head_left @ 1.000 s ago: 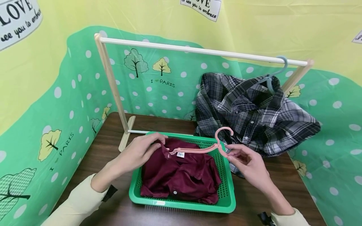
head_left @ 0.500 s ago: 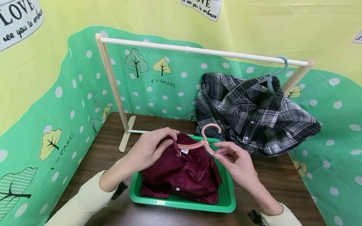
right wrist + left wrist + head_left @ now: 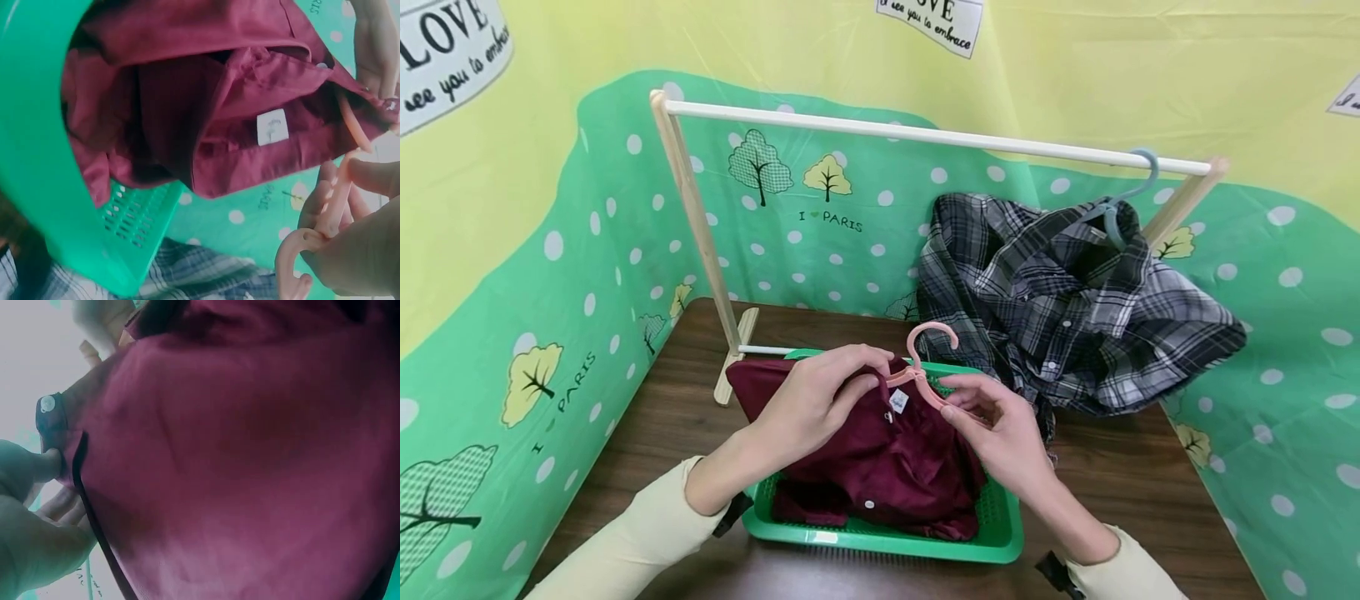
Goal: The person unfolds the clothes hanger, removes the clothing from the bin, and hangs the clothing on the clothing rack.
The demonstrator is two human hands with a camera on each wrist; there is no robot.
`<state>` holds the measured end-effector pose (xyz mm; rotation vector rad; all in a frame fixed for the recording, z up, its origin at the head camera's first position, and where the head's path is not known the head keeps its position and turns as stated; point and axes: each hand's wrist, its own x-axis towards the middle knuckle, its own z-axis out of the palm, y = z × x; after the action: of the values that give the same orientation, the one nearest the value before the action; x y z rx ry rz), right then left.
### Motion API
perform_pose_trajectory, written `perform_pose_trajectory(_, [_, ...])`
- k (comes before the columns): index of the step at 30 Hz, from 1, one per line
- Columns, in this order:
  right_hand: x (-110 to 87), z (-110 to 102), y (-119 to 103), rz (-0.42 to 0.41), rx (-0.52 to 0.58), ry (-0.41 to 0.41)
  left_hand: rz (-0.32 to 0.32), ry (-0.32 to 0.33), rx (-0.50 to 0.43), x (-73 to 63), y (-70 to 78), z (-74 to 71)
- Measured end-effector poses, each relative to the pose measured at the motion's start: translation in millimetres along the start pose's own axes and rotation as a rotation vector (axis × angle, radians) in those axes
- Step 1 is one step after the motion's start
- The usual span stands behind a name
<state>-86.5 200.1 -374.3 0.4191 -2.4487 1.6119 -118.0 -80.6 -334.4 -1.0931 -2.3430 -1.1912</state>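
Observation:
A maroon shirt [image 3: 865, 458] lies partly in a green basket [image 3: 925, 548], its collar end lifted above the rim. My left hand [image 3: 827, 400] pinches the shirt's collar edge between thumb and fingers; the left wrist view shows a white button [image 3: 47, 404] there. With my right hand [image 3: 1000, 429] I grip one arm of a pink clothes hanger [image 3: 931, 394], hook upward in the head view. The hanger's other arm [image 3: 353, 122] goes inside the collar and is mostly hidden by cloth. A white label [image 3: 272, 127] shows inside the neck.
Behind the basket stands a rack with a white rail [image 3: 880, 127] and wooden legs. A black-and-grey plaid shirt [image 3: 1045, 292] hangs from its right end on a blue hanger [image 3: 1146, 179], close to my right hand. Patterned cloth walls surround the brown table [image 3: 692, 433].
The pink hanger has moved left, its far arm sliding deeper into the maroon shirt's collar. My left hand has shifted slightly right, raising the shirt's left shoulder over the basket rim.

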Motion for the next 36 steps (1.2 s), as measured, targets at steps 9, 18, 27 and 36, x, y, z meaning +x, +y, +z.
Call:
perform_pose_trajectory(9, [-1.0,15.0,0.3,-0.008,0.068,-0.017,0.029,-0.018,0.004,-0.7,0.8,9.6])
perform_pose_trajectory(18, [-3.6,15.5,-2.4,-0.045,0.077,0.013,-0.119,0.007,0.129,-4.5,-2.5,12.7])
perform_pose_trajectory(27, [-3.2,13.9,1.9,-0.052,0.082,0.012,-0.121,-0.018,0.205,-8.3,-9.1,13.1])
perform_pose_trajectory(36, [-5.9,7.3,5.3,-0.203,-0.184,0.144,-0.103,0.013,0.211,-14.4,-21.0,12.2])
